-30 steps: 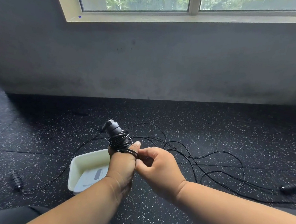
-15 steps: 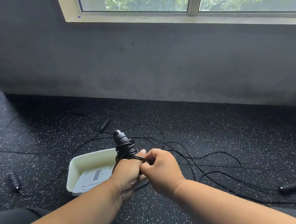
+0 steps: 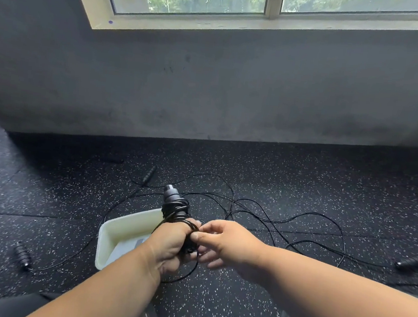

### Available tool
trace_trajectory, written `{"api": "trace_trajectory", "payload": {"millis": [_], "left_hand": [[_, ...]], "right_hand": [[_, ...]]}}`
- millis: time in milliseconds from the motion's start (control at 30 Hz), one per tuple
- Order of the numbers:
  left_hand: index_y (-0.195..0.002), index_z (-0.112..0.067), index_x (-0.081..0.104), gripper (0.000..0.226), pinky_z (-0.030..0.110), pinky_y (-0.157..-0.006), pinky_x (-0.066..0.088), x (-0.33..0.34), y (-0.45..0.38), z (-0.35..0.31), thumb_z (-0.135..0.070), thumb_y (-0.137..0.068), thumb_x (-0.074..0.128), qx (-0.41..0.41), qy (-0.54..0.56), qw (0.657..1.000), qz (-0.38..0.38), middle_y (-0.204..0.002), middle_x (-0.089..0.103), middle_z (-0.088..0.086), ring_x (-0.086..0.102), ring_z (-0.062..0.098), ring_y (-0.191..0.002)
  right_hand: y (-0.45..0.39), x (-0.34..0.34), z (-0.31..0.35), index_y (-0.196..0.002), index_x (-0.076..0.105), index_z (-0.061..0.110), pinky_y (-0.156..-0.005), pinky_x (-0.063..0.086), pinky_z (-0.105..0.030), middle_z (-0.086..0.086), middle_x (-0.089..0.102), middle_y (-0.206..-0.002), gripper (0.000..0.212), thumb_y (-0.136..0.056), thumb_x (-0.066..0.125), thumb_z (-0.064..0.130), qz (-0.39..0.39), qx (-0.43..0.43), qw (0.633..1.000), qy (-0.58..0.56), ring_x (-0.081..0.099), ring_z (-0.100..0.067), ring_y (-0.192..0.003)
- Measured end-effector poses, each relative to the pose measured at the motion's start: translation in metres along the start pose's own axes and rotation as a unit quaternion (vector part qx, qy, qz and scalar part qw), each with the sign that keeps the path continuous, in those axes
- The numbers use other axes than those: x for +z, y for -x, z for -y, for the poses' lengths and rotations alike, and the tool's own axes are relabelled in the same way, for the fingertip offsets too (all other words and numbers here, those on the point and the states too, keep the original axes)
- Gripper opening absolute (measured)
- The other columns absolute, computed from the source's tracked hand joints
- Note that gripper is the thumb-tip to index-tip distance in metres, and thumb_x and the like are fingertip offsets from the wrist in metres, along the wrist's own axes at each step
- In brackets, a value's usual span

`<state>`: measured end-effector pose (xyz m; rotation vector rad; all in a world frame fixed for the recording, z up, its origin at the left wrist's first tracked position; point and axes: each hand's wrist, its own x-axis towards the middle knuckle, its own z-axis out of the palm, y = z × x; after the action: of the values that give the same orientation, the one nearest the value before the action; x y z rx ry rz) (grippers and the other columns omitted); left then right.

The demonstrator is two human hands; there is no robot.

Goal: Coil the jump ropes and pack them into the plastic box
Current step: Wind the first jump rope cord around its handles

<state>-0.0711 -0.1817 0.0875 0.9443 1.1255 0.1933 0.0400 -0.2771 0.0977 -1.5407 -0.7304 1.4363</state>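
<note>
Gripping a black jump-rope handle (image 3: 171, 197) wound with several turns of black cord, the left hand (image 3: 170, 244) is curled into a fist round the lower part of the bundle, the handle's top projecting upward and slightly away from the person above the thumb; the right hand (image 3: 222, 241) meets it from the right, thumb and forefinger pinching a strand of the cord at the left thumb, the remaining fingers extended loosely below; a loop of cord (image 3: 185, 276) hangs beneath the left fist; directly behind and to the left of the fist a white plastic box (image 3: 118, 228) sits open on the floor, one corner hidden by the left hand, a pale flat item lying on its bottom, its nature not discernible; beyond and to the right of the hands, loose black rope (image 3: 286, 219) lies in tangled loops on the speckled black rubber floor (image 3: 303, 181); a second handle (image 3: 22, 256) rests on the floor at far left, its cord trailing toward the box; a third handle (image 3: 409, 262) lies at far right, and a fourth (image 3: 149, 174), slimmer, lies beyond the box near the wall side; a dark grey wall (image 3: 210, 86) rises behind, topped by a pale-framed window (image 3: 273, 2) showing green foliage.
</note>
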Motion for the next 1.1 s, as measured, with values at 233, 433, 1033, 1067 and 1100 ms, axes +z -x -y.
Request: {"api": "trace_trajectory", "payload": {"millis": [233,433,1033,1067,1100], "left_hand": [[-0.089,-0.013,0.063,0.014,0.033,-0.043,0.058,-0.009,0.006,-0.02,-0.008,-0.101,0.06,0.023,0.123,0.991,-0.045,-0.074,0.061,0.005,0.067,0.021,-0.064],[-0.087,-0.01,0.063,0.01,0.049,-0.074,0.065,-0.006,0.025,-0.033,-0.004,-0.094,0.061,0.023,0.196,0.979,0.056,-0.077,0.063,0.006,0.067,0.023,-0.075],[-0.096,-0.006,0.073,0.024,0.044,-0.071,0.065,-0.015,0.06,-0.039,-0.016,-0.074,0.074,0.03,0.098,0.979,0.175,-0.088,0.07,0.01,0.072,0.023,-0.074],[-0.097,-0.007,0.072,0.025,0.044,-0.07,0.065,-0.015,0.06,-0.039,-0.017,-0.074,0.073,0.03,0.093,0.98,0.172,-0.087,0.069,0.01,0.071,0.023,-0.072],[-0.097,-0.006,0.071,0.026,0.043,-0.069,0.065,-0.017,0.058,-0.038,-0.018,-0.074,0.074,0.029,0.083,0.982,0.17,-0.086,0.069,0.01,0.07,0.022,-0.071]], "right_hand": [[-0.003,-0.004,-0.003,-0.1,0.064,0.012,-0.068,0.053,-0.032,-0.007,0.068,-0.082,0.017,-0.093,0.061,0.027,0.019,0.025,0.989,-0.147,0.069,-0.027,-0.082],[-0.011,-0.003,-0.011,-0.095,0.062,0.011,-0.078,0.054,-0.04,-0.021,0.064,-0.101,0.029,-0.08,0.042,0.025,0.084,0.086,0.959,-0.258,0.071,-0.037,-0.088],[-0.02,-0.043,0.007,-0.084,0.061,0.023,-0.05,0.016,-0.027,0.007,0.034,-0.055,0.019,-0.097,0.07,0.033,-0.057,-0.02,0.992,-0.113,0.023,-0.009,-0.048],[-0.019,-0.045,0.008,-0.084,0.064,0.02,-0.048,0.023,-0.024,0.008,0.043,-0.055,0.02,-0.095,0.073,0.035,-0.088,-0.051,0.992,-0.069,0.032,-0.007,-0.047],[-0.02,-0.047,0.008,-0.084,0.069,0.018,-0.05,0.032,-0.022,0.009,0.054,-0.057,0.021,-0.092,0.076,0.036,-0.126,-0.083,0.989,-0.004,0.042,-0.004,-0.049]]}}
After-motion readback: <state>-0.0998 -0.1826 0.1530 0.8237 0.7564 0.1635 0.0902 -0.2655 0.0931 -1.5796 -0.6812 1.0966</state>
